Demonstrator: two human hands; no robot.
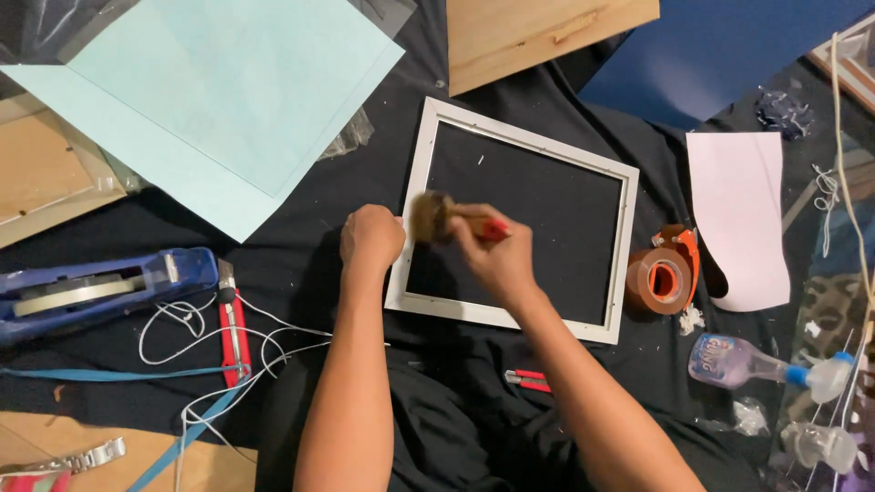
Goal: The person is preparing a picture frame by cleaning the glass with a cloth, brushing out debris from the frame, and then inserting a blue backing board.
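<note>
At the centre of the picture lies a white rectangular picture frame [510,219] with a dark inside, flat on a worktop draped in black cloth [365,173]. The right hand [497,260] has its fingers wrapped around a red-handled brush with tan bristles [444,219], bristles at the frame's left part. The left hand [371,237] is curled shut, pressing on the frame's left edge. Just right of the frame stands an orange tape dispenser [663,273]; a pale pink sheet [740,219] lies beyond. At lower left lie a red utility knife [232,328] and tangled white cord [182,323]; a light blue sheet [219,100] fills the upper left.
</note>
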